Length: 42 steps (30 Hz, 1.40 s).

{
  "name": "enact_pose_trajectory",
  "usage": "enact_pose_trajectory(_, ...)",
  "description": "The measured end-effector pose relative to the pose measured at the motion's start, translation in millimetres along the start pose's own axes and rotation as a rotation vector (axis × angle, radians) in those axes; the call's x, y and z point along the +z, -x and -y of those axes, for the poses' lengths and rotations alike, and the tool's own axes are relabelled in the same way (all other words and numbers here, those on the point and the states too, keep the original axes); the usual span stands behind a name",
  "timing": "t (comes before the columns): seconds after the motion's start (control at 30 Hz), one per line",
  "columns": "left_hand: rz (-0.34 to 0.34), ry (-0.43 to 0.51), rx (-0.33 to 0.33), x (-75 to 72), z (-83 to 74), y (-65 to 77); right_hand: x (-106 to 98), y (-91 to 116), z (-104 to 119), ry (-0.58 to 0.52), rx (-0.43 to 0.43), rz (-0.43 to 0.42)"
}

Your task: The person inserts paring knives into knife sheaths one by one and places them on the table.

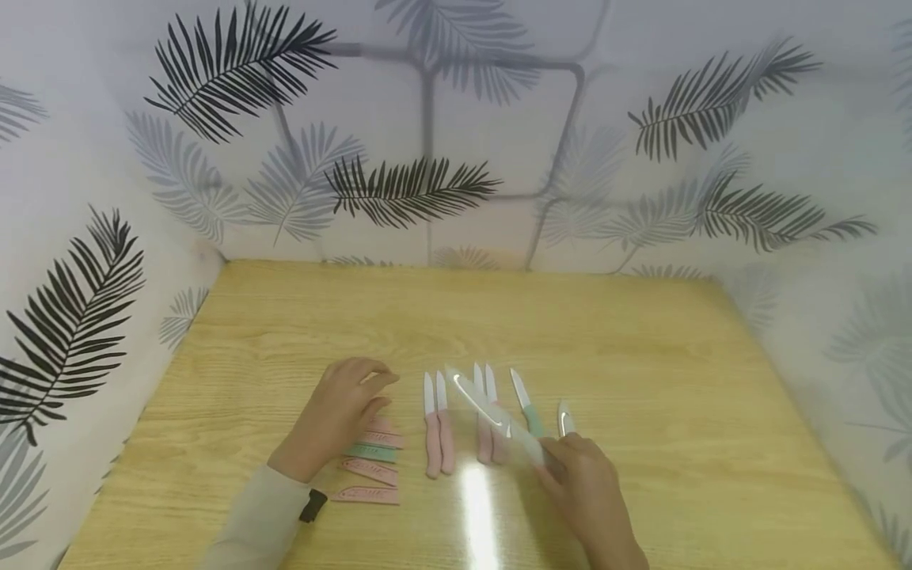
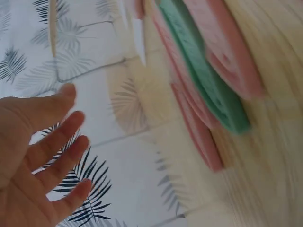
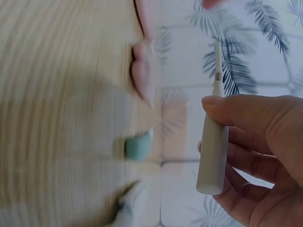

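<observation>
My right hand (image 1: 587,483) grips a white-handled knife (image 3: 212,156). In the head view its long pale blade is blurred and points up and left over the table. My left hand (image 1: 342,416) holds nothing, its fingers loosely bent and spread, above and beside a column of blade sheaths. Several sheaths are pink (image 1: 366,495) and one is green (image 1: 372,452). Between the hands lie small pink-handled knives (image 1: 433,443) in two pairs, the right pair partly behind the raised blade. A green-handled knife (image 1: 532,418) lies further right.
A white and metal tool (image 1: 565,417) lies beyond my right hand, its lower part hidden. The wooden table (image 1: 641,340) meets leaf-patterned cloth (image 1: 463,134) at the back and sides. Light glares on the table's front middle.
</observation>
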<state>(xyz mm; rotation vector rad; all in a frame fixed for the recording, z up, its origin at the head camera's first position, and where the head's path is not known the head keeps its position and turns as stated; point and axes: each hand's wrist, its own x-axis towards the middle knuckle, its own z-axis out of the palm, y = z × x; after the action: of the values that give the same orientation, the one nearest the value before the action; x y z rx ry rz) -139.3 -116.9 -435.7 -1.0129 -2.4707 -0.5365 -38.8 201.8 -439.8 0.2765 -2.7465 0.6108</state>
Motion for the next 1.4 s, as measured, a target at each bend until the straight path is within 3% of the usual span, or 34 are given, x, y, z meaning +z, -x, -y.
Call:
enact_pose_trajectory(0.2, 0.178, -0.108, -0.072, 1.7, 9.4, 8.5, -16, 13, -23, 0.006, 0.280, 0.053)
enact_pose_trajectory(0.3, 0.209, -0.102, -0.076, 4.0, 11.7, 11.2, -23, 22, -36, 0.035, 0.414, 0.059)
enact_pose_trajectory(0.4, 0.227, -0.099, -0.072, 5.8, 14.4, 13.7, -28, 33, -49, 0.055, 0.481, 0.021)
enact_pose_trajectory(0.5, 0.254, -0.102, -0.071, 5.7, 17.1, 17.6, -32, 45, -59, 0.068, 0.503, 0.016)
enact_pose_trajectory(0.63, 0.283, -0.119, -0.071, 2.7, 19.7, 22.7, -34, 55, -66, 0.067, 0.529, 0.106)
enact_pose_trajectory(1.03, 0.308, -0.126, -0.092, -1.4, 19.9, 27.4, -28, 65, -59, 0.021, 0.673, 0.210)
enact_pose_trajectory(1.17, 0.291, -0.132, -0.087, -1.3, 19.9, 28.2, -28, 65, -58, 0.028, 0.671, 0.217)
enact_pose_trajectory(1.4, 0.334, -0.137, -0.095, -1.8, 21.1, 27.3, -27, 66, -59, 0.024, 0.677, 0.234)
